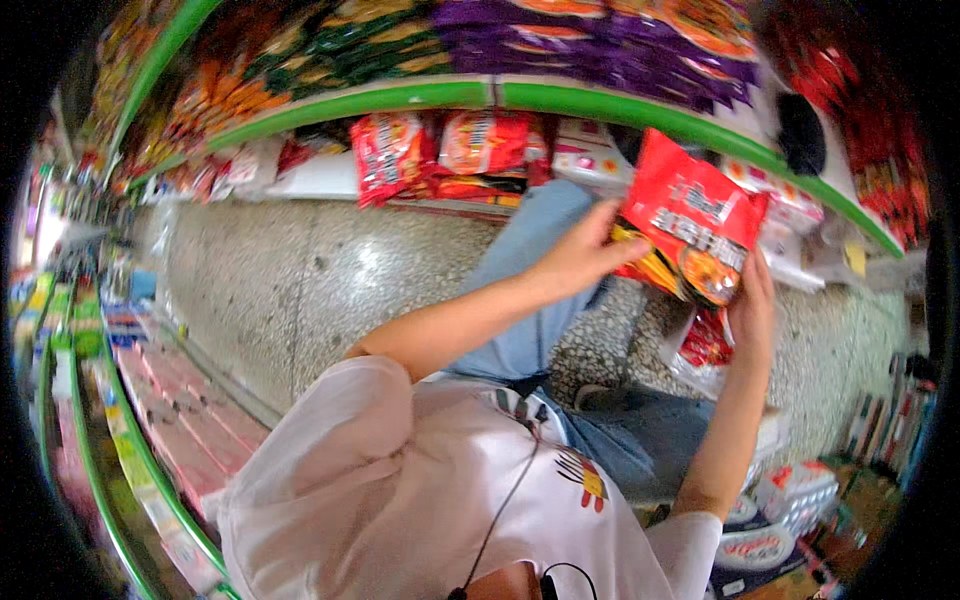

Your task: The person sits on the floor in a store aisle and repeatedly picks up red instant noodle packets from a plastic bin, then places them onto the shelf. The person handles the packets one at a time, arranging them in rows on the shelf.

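A stack of red instant noodle packets is held between both hands above my knees. My left hand grips the stack's left edge, where yellow and black packet edges show. Along the right side, my right hand supports the stack, its fingers partly hidden behind the top packet. Writing and a picture of a noodle dish face up. Just under the stack, a clear plastic bag with red packets inside sits near the floor. More red noodle packets stand on the bottom shelf ahead, left of the hands.
A shelf with a green edge strip curves across ahead, carrying purple packets. White boxes stand on the bottom shelf. Speckled stone floor lies left. Pink boxes line the left shelving; cartons stand at lower right.
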`<action>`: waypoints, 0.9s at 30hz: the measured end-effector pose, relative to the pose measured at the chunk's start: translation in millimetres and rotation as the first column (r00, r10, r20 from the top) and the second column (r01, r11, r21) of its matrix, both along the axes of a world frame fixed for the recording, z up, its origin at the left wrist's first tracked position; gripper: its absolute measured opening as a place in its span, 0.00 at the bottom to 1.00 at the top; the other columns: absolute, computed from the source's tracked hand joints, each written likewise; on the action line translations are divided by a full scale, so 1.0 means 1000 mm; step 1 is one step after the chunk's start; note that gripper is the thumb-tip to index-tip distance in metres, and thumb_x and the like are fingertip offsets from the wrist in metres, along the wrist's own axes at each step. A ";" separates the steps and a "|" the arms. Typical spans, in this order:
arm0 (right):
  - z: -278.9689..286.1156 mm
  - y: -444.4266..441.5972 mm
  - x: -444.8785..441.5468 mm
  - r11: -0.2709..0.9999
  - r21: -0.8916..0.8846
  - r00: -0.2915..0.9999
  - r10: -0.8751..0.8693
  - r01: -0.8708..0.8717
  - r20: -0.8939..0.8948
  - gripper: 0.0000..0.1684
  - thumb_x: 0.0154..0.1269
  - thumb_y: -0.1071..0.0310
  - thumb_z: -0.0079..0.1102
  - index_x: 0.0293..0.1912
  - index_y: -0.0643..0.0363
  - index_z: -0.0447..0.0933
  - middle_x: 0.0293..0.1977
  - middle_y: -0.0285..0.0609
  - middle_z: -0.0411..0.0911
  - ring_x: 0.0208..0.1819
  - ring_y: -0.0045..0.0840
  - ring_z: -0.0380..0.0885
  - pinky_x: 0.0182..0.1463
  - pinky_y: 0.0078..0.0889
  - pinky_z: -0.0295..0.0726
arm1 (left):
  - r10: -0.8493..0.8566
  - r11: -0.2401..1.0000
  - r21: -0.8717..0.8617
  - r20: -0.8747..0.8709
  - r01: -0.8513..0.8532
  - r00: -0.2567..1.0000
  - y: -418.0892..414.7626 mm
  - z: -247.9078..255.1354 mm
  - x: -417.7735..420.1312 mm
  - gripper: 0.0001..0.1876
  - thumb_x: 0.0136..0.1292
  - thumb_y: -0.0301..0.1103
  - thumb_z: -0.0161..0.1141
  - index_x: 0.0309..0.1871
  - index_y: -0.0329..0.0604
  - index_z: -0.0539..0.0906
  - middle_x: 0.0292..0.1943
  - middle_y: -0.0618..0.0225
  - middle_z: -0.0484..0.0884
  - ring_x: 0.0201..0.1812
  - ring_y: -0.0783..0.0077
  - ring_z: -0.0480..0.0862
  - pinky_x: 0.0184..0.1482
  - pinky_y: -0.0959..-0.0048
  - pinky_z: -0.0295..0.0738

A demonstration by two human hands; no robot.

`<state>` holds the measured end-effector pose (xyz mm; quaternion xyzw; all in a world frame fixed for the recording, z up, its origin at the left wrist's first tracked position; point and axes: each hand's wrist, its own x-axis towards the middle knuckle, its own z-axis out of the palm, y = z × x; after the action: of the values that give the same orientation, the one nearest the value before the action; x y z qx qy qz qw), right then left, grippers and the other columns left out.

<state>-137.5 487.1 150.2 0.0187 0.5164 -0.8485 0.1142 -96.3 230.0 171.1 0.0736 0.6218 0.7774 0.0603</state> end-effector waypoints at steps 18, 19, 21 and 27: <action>-0.004 -0.003 -0.006 0.996 0.088 1.000 -0.017 0.017 -0.005 0.24 0.67 0.61 0.45 0.59 0.62 0.62 0.57 0.42 0.65 0.58 0.28 0.65 0.60 0.35 0.63 | 0.003 0.987 0.158 0.029 -0.007 1.000 0.000 -0.008 0.005 0.31 0.58 0.34 0.60 0.59 0.31 0.57 0.53 0.60 0.68 0.55 0.73 0.67 0.59 0.71 0.61; -0.006 -0.001 -0.006 0.996 0.085 1.000 -0.021 0.020 0.007 0.24 0.67 0.61 0.45 0.59 0.63 0.61 0.57 0.42 0.65 0.57 0.28 0.65 0.60 0.35 0.63 | 0.006 0.987 0.161 0.031 -0.011 1.000 0.000 -0.006 0.005 0.31 0.58 0.34 0.60 0.59 0.31 0.57 0.53 0.60 0.68 0.55 0.73 0.67 0.59 0.71 0.62; -0.010 0.005 -0.006 0.996 0.079 0.999 -0.033 0.030 0.032 0.24 0.67 0.62 0.45 0.58 0.63 0.61 0.56 0.43 0.66 0.57 0.28 0.66 0.60 0.35 0.64 | 0.007 0.985 0.174 0.027 -0.012 1.000 0.000 -0.005 0.005 0.31 0.58 0.34 0.60 0.59 0.32 0.58 0.53 0.61 0.69 0.55 0.73 0.68 0.58 0.71 0.63; -0.014 0.003 -0.004 0.991 0.127 0.999 -0.036 0.039 -0.025 0.24 0.67 0.62 0.44 0.58 0.63 0.61 0.55 0.44 0.67 0.55 0.30 0.68 0.58 0.37 0.66 | 0.029 0.997 0.064 0.049 -0.032 0.998 -0.003 0.002 0.007 0.29 0.58 0.34 0.60 0.59 0.34 0.60 0.51 0.63 0.71 0.52 0.75 0.71 0.54 0.74 0.67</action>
<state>-141.9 490.2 135.9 0.0261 0.5705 -0.8158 0.0910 -89.4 226.6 173.4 0.0475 0.5956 0.7996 0.0607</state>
